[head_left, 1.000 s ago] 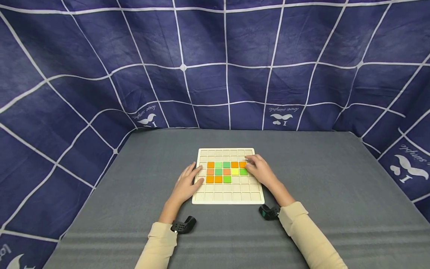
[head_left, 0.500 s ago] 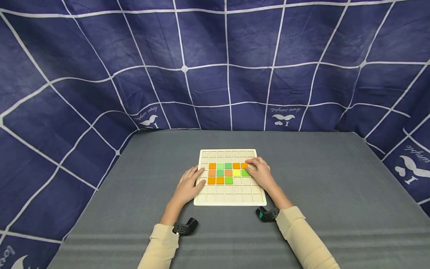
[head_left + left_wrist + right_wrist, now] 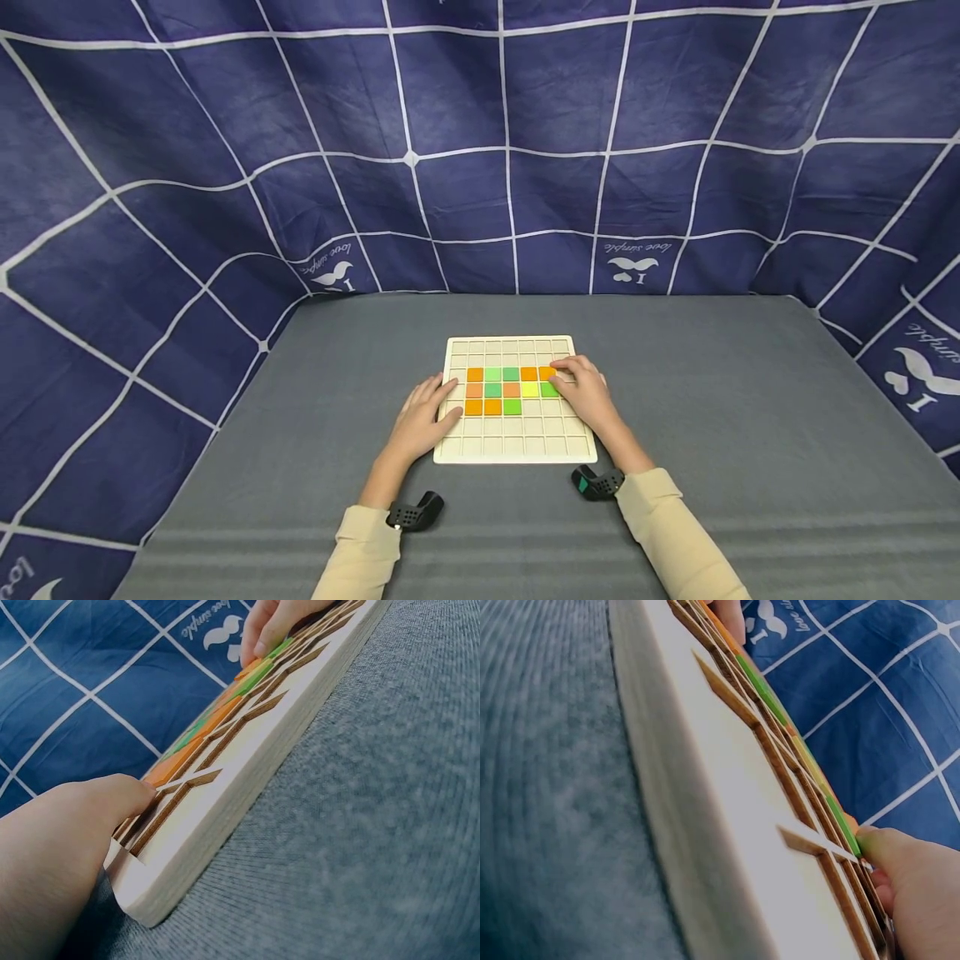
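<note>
A dark blue cloth [image 3: 480, 142] crossed with white lines hangs behind and to both sides. In front of it a grey-covered bench [image 3: 750, 417] fills the lower view. Near its middle lies a pale wooden grid board [image 3: 516, 448], flat, its cells cut as shallow square pockets.

Coloured square tiles [image 3: 502, 390] sit in a block in the upper middle of the board: five in the far row (orange, two green, two orange), five in the next (orange, green, orange, yellow, green), three in the near row (two orange, one green). As I judge it, about a quarter of the pockets are filled; the outer ring and the rows toward six o'clock stay bare. No loose tiles show on the bench.

The left hand [image 3: 422, 421] rests at the board's nine o'clock edge, fingers laid straight over the rim and holding nothing, its grip released. The right hand [image 3: 583, 390] lies on the three o'clock side, fingertips flat on the orange tile [image 3: 547, 373] ending the far row, pressing rather than pinching, grip likewise relaxed.

A black wrist camera [image 3: 414, 512] sits by each cream sleeve [image 3: 358, 557].
</note>
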A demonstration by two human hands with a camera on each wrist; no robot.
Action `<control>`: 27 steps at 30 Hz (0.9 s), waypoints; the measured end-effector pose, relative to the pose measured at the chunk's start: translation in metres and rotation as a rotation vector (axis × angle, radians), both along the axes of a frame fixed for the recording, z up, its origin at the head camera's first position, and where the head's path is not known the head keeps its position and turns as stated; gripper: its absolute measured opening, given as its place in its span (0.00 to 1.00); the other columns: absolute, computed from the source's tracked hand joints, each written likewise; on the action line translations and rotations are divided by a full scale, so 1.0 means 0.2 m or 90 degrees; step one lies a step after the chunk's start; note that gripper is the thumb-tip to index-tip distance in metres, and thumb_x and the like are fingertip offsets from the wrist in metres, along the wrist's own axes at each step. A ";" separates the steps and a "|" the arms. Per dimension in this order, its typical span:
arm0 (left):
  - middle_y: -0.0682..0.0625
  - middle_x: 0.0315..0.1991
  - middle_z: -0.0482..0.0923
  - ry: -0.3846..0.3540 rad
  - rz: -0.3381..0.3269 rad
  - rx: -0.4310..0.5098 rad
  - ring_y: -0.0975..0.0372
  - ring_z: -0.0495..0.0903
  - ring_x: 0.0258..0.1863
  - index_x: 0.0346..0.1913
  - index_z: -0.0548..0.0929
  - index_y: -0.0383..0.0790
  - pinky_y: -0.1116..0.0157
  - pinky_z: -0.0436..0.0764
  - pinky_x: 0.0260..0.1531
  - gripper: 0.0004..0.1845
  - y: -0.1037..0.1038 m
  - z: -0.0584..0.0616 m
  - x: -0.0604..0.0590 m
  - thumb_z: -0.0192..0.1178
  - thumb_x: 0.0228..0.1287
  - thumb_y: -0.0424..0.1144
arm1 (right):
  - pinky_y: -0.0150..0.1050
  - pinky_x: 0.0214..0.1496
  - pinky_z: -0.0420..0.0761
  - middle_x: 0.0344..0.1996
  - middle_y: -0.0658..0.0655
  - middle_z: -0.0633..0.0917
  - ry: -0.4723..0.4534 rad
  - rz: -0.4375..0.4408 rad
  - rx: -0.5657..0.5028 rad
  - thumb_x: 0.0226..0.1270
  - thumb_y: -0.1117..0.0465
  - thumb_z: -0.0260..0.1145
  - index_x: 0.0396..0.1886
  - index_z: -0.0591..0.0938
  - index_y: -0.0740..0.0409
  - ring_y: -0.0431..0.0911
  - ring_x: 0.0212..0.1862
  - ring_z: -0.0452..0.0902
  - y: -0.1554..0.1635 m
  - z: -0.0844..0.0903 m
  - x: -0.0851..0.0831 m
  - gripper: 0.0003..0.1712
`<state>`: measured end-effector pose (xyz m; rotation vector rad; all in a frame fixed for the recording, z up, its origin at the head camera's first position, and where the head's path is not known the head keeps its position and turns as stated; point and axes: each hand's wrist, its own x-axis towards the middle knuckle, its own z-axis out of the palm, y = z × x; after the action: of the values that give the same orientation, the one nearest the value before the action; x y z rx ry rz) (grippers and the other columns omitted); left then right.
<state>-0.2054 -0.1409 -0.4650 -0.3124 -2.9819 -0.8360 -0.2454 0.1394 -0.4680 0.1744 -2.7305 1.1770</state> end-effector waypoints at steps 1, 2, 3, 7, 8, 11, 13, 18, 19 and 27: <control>0.45 0.69 0.56 0.000 0.001 0.000 0.51 0.52 0.70 0.65 0.64 0.51 0.49 0.50 0.69 0.30 0.00 0.00 0.00 0.50 0.61 0.56 | 0.50 0.57 0.63 0.49 0.57 0.77 0.003 -0.002 0.003 0.60 0.53 0.62 0.48 0.80 0.54 0.51 0.55 0.69 0.00 0.00 0.00 0.17; 0.45 0.69 0.57 0.000 0.002 0.002 0.51 0.52 0.70 0.65 0.65 0.51 0.49 0.50 0.69 0.30 0.00 0.00 0.00 0.50 0.61 0.56 | 0.49 0.56 0.63 0.48 0.57 0.77 0.006 -0.004 0.002 0.60 0.53 0.62 0.48 0.80 0.54 0.51 0.54 0.70 0.00 0.00 0.00 0.17; 0.45 0.69 0.57 0.000 0.002 0.002 0.51 0.52 0.70 0.65 0.65 0.51 0.49 0.50 0.69 0.30 0.00 -0.01 0.00 0.50 0.61 0.56 | 0.49 0.56 0.63 0.47 0.57 0.77 0.009 -0.007 0.000 0.60 0.53 0.62 0.48 0.79 0.53 0.51 0.52 0.71 0.00 0.00 0.00 0.17; 0.45 0.69 0.57 0.004 -0.004 0.004 0.51 0.52 0.69 0.65 0.65 0.50 0.50 0.50 0.69 0.30 -0.01 -0.01 0.00 0.50 0.61 0.56 | 0.49 0.54 0.65 0.43 0.56 0.78 0.022 -0.016 -0.017 0.60 0.55 0.62 0.46 0.80 0.53 0.49 0.47 0.73 -0.01 0.00 0.01 0.15; 0.45 0.69 0.57 0.005 -0.006 0.006 0.51 0.52 0.70 0.65 0.65 0.51 0.50 0.50 0.69 0.30 -0.01 -0.01 0.00 0.50 0.61 0.56 | 0.49 0.53 0.66 0.42 0.56 0.78 0.023 -0.018 -0.024 0.60 0.55 0.62 0.46 0.80 0.53 0.49 0.46 0.73 -0.01 0.00 0.01 0.15; 0.46 0.69 0.57 0.004 -0.007 0.006 0.52 0.52 0.70 0.65 0.64 0.51 0.50 0.50 0.69 0.30 -0.01 -0.01 0.00 0.50 0.61 0.56 | 0.48 0.53 0.67 0.39 0.55 0.79 0.033 -0.020 -0.034 0.60 0.56 0.62 0.44 0.80 0.53 0.49 0.44 0.73 -0.01 0.01 0.01 0.13; 0.46 0.69 0.56 0.005 -0.007 0.007 0.51 0.52 0.70 0.65 0.64 0.50 0.49 0.50 0.69 0.30 -0.01 -0.01 -0.01 0.50 0.61 0.55 | 0.48 0.53 0.67 0.36 0.55 0.81 0.037 -0.019 -0.037 0.60 0.57 0.62 0.43 0.80 0.53 0.49 0.43 0.73 -0.01 0.01 0.01 0.12; 0.46 0.69 0.57 0.009 -0.005 0.004 0.52 0.52 0.70 0.65 0.65 0.50 0.49 0.50 0.69 0.30 -0.01 -0.01 -0.01 0.50 0.61 0.55 | 0.48 0.54 0.66 0.33 0.54 0.83 0.038 -0.017 -0.047 0.61 0.57 0.62 0.41 0.80 0.53 0.48 0.41 0.74 -0.01 0.02 0.02 0.10; 0.46 0.69 0.57 0.008 -0.004 0.004 0.52 0.52 0.70 0.65 0.65 0.50 0.49 0.50 0.69 0.30 -0.01 -0.01 -0.01 0.50 0.61 0.55 | 0.48 0.54 0.66 0.33 0.54 0.83 0.035 -0.018 -0.050 0.60 0.57 0.62 0.41 0.80 0.53 0.48 0.41 0.74 -0.01 0.02 0.02 0.10; 0.46 0.69 0.57 0.005 -0.002 0.006 0.51 0.52 0.70 0.65 0.65 0.50 0.49 0.51 0.69 0.30 0.00 -0.01 -0.01 0.50 0.61 0.54 | 0.36 0.40 0.71 0.32 0.54 0.83 0.019 -0.043 -0.071 0.60 0.58 0.62 0.40 0.80 0.53 0.45 0.36 0.76 -0.01 0.03 0.02 0.09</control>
<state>-0.2067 -0.1418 -0.4668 -0.3194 -2.9694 -0.8469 -0.2423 0.1365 -0.4629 0.0851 -2.6142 1.2934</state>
